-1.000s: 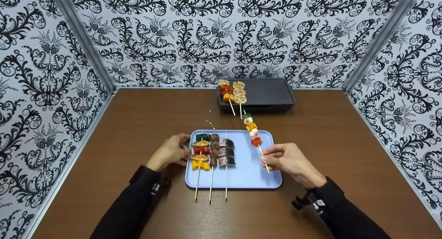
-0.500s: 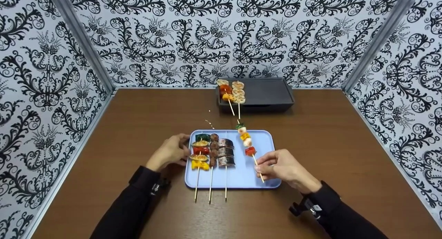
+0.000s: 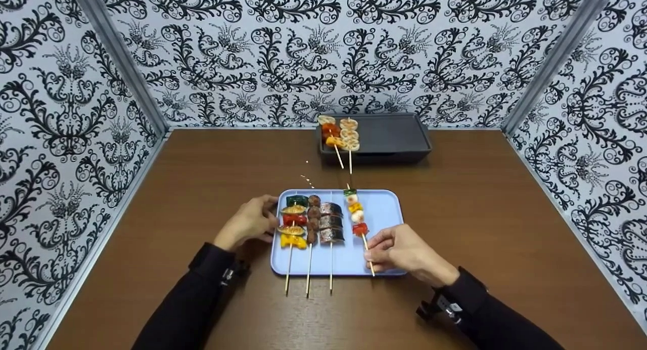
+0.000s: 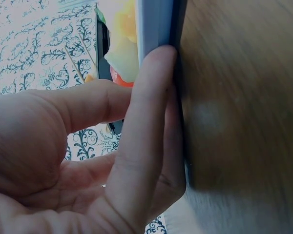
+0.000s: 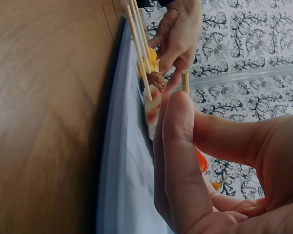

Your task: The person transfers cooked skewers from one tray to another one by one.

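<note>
A light blue tray (image 3: 386,206) lies on the brown table near me. My right hand (image 3: 372,252) pinches the stick of a skewer (image 3: 356,214) of green, yellow, white and red pieces, low over the tray's middle. In the right wrist view thumb and finger grip that stick (image 5: 185,81) above the tray (image 5: 122,170). Left of it on the tray lie a fish-slice skewer (image 3: 331,222), a meatball skewer (image 3: 313,218) and a vegetable skewer (image 3: 293,221). My left hand (image 3: 272,219) rests at the tray's left side, with straight fingers (image 4: 151,112) pressed along the rim (image 4: 156,29).
A black grill pan (image 3: 391,137) stands at the back against the wall, with two skewers (image 3: 331,133) (image 3: 350,135) at its left end, sticks pointing toward me. Patterned walls enclose the table on three sides. The three tray skewers' sticks (image 3: 308,281) overhang its near edge.
My right hand has carried the skewer left and down, from beyond the tray's far right corner to beside the fish skewer. My left hand stays at the rim.
</note>
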A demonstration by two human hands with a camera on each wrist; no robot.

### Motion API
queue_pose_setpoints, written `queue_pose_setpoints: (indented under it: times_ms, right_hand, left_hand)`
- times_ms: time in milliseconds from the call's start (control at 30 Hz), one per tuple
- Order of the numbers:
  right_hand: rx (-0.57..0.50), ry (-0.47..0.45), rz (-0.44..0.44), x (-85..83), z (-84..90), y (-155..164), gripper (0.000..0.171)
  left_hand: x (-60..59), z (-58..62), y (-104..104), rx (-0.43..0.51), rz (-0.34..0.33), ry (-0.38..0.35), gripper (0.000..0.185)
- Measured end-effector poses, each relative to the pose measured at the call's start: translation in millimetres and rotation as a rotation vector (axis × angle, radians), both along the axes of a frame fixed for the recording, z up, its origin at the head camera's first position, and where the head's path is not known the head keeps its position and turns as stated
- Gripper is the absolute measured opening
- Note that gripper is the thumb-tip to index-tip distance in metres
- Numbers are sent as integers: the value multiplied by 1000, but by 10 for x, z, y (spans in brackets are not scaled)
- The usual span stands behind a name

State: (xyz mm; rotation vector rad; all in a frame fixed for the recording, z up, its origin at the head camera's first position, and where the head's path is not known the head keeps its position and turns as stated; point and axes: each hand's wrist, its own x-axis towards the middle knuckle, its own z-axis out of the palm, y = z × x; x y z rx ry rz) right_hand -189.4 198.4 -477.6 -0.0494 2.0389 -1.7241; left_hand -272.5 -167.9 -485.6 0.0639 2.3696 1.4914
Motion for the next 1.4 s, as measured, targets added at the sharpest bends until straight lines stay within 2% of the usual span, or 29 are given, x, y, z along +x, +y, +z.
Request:
queue_pose_setpoints:
  times_ms: [400,833,1000,1233,1400]
  right_hand:
    - [-46,-42,34,46,-58,-134,27]
    - [-24,20,64,65,-91,-245,27]
    - [43,89,84,80,-77,-266,24]
    - [247,213,128,94,-72,-276,24]
    - [307,268,158,111,-57,-292,24]
  left_hand:
    - [-3,0,13,-4,2,-12,71]
    - [-14,-22,11,-2,-4,-6,70]
    - [-20,-24,13,-5,-4,-6,70]
    - [-20,-22,4,0,3,-16,71]
    - [-15,-16,0,-3,7,-20,70]
